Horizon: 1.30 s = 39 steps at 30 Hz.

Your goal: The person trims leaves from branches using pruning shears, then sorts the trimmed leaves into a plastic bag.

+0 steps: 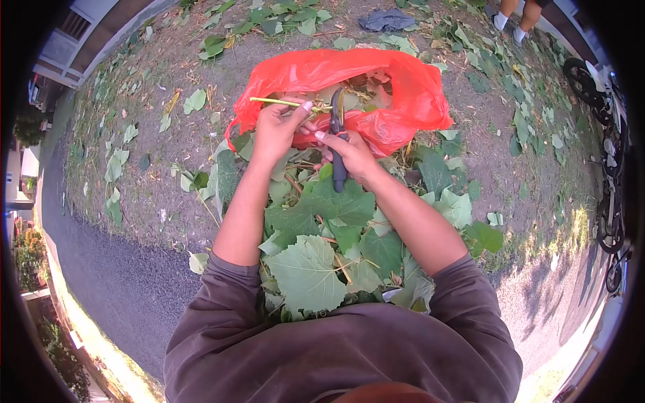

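Between the thumb and fingers of my left hand point(281, 127) is a thin green stem point(272, 101), its free end pointing left. My right hand point(353, 153) is wrapped round dark-handled pruning shears point(338, 127), blades upward at the stem's right end. Both hands are over the near edge of an open red plastic bag point(289, 70), which has pale leafy pieces inside. Below the hands, large green leaves point(309, 272) are heaped up against my body, with cut stems among them.
Scattered leaves point(195, 101) lie over the dirt ground. A dark cloth point(388, 20) is at the far side, and a person's legs point(514, 17) stand at the upper right. Motorbikes point(608, 148) line the right edge. Grey pavement point(121, 275) runs along the lower left.
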### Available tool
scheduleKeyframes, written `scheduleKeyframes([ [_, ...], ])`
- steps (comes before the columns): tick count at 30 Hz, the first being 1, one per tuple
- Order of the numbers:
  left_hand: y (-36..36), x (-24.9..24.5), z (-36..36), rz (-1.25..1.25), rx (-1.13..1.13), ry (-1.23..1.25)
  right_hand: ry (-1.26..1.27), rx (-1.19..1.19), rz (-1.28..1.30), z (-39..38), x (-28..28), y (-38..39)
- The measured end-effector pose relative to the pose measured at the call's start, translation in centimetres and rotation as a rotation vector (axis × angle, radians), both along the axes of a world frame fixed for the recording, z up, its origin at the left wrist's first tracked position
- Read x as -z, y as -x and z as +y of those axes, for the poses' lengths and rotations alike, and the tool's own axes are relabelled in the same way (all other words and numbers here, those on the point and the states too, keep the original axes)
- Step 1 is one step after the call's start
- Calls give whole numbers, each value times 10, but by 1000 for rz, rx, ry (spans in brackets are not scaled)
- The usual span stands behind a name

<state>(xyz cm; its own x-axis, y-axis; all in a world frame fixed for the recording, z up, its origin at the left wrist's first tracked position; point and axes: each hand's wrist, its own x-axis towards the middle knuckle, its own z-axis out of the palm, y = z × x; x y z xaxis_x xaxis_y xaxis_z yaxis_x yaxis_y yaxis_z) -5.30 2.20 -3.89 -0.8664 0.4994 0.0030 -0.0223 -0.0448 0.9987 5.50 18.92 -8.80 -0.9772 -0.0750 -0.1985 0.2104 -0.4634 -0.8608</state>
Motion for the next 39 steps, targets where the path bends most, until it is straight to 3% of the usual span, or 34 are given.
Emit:
scheduleKeyframes([
  [5, 1, -4, 0, 5, -160, -92, 30, -43, 59, -3, 6, 5],
  [16, 1, 2, 0, -26, 20, 14, -50, -53, 36, 0, 5, 0],
  [21, -1, -5, 1, -51, -151, -127, -90, -14, 14, 0, 9, 4],
  [24, 0, -7, 1, -50, -204, -83, 17, -81, 42, 1, 6, 5],
  [31, -1, 1, 3, -9, 9, -7, -94, -55, 83, -2, 9, 2],
  [39, -2, -2, 1, -62, -86, -85, -34, -46, -7, 0, 2, 1],
])
